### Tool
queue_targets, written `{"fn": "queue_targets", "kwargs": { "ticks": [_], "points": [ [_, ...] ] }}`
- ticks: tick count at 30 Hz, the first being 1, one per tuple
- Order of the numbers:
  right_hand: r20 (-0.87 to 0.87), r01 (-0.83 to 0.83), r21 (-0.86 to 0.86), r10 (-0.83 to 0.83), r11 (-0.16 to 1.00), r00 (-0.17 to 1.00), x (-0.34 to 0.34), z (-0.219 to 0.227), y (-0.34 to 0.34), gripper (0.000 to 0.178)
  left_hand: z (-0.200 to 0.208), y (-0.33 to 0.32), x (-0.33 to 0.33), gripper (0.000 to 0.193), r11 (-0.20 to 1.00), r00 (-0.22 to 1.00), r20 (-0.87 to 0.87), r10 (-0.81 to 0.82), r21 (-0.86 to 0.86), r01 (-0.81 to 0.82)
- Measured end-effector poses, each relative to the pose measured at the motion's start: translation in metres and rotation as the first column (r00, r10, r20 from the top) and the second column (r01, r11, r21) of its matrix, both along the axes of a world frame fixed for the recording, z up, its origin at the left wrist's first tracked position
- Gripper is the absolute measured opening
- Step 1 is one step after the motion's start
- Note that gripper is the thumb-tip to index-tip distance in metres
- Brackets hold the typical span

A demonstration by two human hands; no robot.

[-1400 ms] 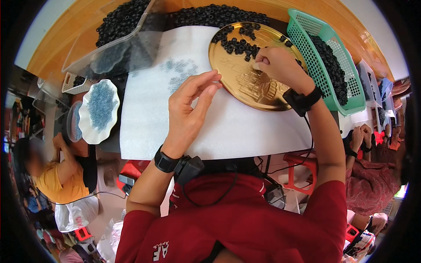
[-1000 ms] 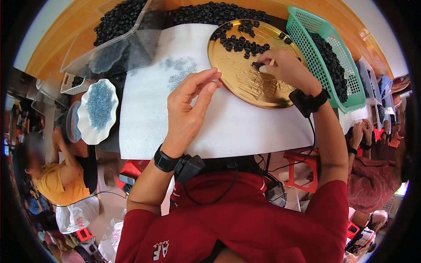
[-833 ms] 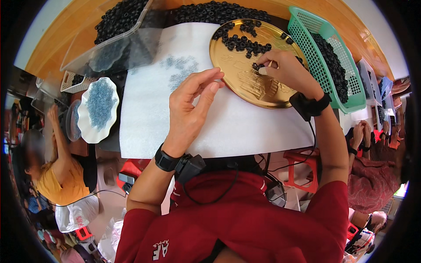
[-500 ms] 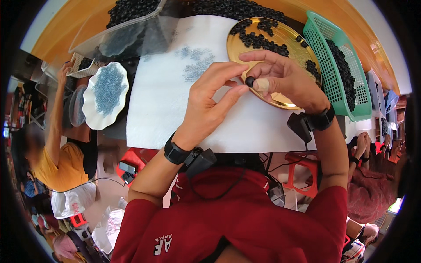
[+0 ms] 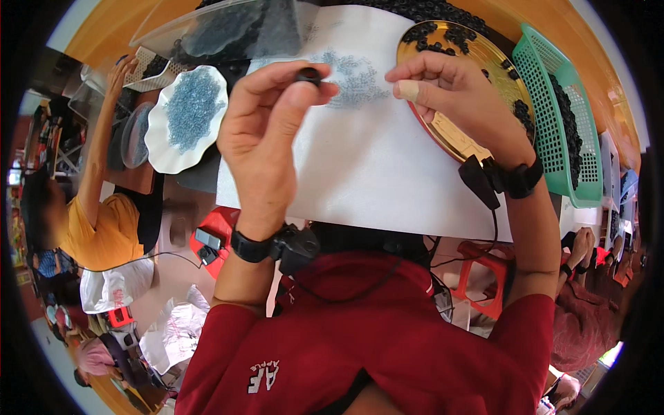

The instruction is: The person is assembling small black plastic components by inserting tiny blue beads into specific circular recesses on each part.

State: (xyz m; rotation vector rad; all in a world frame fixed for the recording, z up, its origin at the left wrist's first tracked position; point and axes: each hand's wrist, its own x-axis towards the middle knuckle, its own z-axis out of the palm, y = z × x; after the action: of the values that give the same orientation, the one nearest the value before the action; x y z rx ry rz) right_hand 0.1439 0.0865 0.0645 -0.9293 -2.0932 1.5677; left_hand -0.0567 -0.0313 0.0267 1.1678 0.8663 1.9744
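Workroom seats and people ring the desk [image 5: 207,181], with a co-worker in a yellow sleeve [image 5: 128,218] at the left of the frame, one arm stretched up toward a small white basket [image 5: 142,81]. Right of that, in the upper left, sits a wavy white plate [image 5: 160,142] heaped with blue beads [image 5: 194,111].

Next comes the left hand [image 5: 266,138], raised left of centre. A second ago it waits with nothing in it, near the tray; now its thumb and fingers pinch one black ring [image 5: 308,75], held up over the upper edge of the white sheet [image 5: 373,166]. Just beyond it, loose beads [image 5: 360,86] lie scattered on the sheet.

The right hand [image 5: 456,97], upper right of centre, holds the ring half a second ago; now its fingers curl with a narrow gap to the bandaged thumb, and nothing shows between them. So the ring appears to have passed across, leaving this hand free.

Beneath it, the gold tray [image 5: 453,138] carries more rings [image 5: 458,36]. At far right, a green basket [image 5: 546,138] holds black pieces [image 5: 568,124].
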Motion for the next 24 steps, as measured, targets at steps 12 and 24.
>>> {"fn": "queue_targets", "kwargs": {
  "ticks": [12, 24],
  "points": [
    [0.19, -0.186, 0.392, 0.118, 0.901, 0.975, -0.039, -0.042, 0.002, 0.016, -0.042, -0.032, -0.039, 0.026, 0.941, 0.991, 0.043, 0.124, -0.322, -0.104],
    [0.33, -0.271, 0.534, 0.097, 0.801, 0.939, -0.067, -0.038, -0.001, 0.015, -0.042, -0.033, -0.039, 0.024, 0.941, 0.996, 0.042, 0.083, -0.331, -0.065]
  ]
}}
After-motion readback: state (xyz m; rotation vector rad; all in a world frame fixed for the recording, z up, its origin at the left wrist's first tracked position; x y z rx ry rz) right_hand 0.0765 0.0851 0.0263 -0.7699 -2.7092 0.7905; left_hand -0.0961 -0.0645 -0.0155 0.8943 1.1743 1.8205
